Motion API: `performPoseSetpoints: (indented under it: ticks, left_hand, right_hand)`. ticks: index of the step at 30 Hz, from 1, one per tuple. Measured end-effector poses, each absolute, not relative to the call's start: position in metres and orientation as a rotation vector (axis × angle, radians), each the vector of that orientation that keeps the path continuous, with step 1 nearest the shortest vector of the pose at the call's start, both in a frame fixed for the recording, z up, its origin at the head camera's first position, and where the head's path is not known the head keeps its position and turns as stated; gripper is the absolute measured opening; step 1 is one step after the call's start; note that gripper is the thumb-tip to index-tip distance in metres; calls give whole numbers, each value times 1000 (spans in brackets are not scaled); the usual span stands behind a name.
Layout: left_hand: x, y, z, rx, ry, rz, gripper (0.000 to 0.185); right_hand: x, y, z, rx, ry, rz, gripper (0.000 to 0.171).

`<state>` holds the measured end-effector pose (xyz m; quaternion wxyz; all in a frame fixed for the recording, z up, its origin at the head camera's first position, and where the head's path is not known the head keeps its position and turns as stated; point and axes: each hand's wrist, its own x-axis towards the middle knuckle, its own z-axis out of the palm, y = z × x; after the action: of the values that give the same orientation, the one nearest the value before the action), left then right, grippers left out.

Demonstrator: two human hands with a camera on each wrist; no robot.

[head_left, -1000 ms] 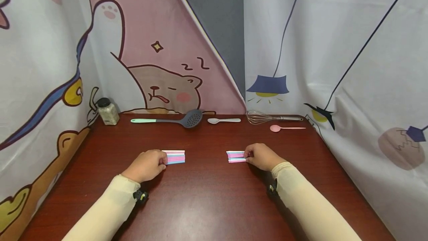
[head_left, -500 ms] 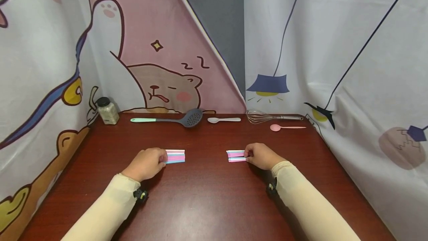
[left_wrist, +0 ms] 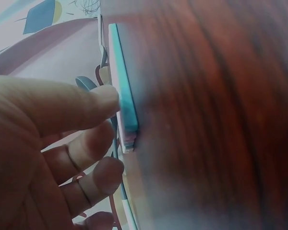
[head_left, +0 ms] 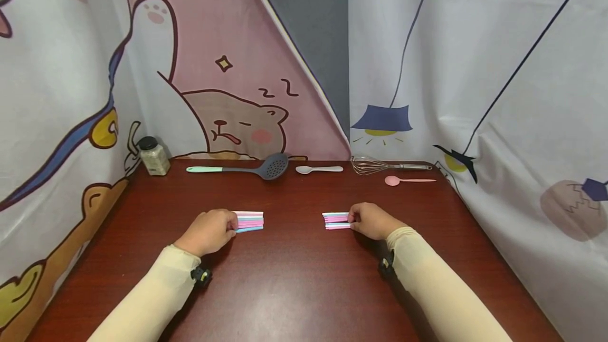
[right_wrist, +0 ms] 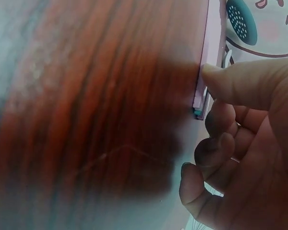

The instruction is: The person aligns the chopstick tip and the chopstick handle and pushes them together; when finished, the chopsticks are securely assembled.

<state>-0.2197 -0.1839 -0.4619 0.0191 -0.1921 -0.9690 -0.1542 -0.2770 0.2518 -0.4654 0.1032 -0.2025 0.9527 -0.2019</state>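
Observation:
Two flat rows of pastel sticks lie on the brown table, in pink, white and blue. At the left row [head_left: 249, 220], my left hand [head_left: 211, 230] pinches the left end, its thumb against the nearest blue stick [left_wrist: 125, 91] in the left wrist view. That blue stick lies slightly askew from the others. Over the right row [head_left: 336, 220], my right hand [head_left: 375, 221] holds the right end between thumb and curled fingers. The right wrist view shows the thumb on a pink stick [right_wrist: 210, 43]. My fingers hide the outer ends of both rows.
Along the back edge stand or lie a black-lidded jar [head_left: 154, 157], a grey slotted skimmer [head_left: 273, 167], a white spoon [head_left: 319, 170], a wire whisk [head_left: 391, 165] and a pink spoon [head_left: 408, 180]. Printed curtains [head_left: 304, 25] enclose the table's back and sides.
The nearest blue stick in the left row has tilted a little, opening a thin gap beside it. My left hand has shifted slightly away from me; the right hand has hardly moved.

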Motion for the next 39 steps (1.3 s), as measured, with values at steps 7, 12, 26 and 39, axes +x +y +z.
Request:
performPoseSetpoints:
  ticks: [7,12,26,39]
  left_hand:
    - [-221,-184,-463,-609,-3034,-440,17]
    - [-221,-184,-463,-588,-3039,-454,15]
    - [-216,-175,-459,-603,-2851,-1182,10]
    - [-206,-144,-461,-459,-2465,-1760,6]
  right_hand:
    - [-278,252,-466,-572,2761,-601,11]
    - [-278,253,-464,-578,2756,-604,12]
    - [-257,245,-461,-663,2893,-800,12]
    - [-221,205,-461,-474,2528,-1683,13]
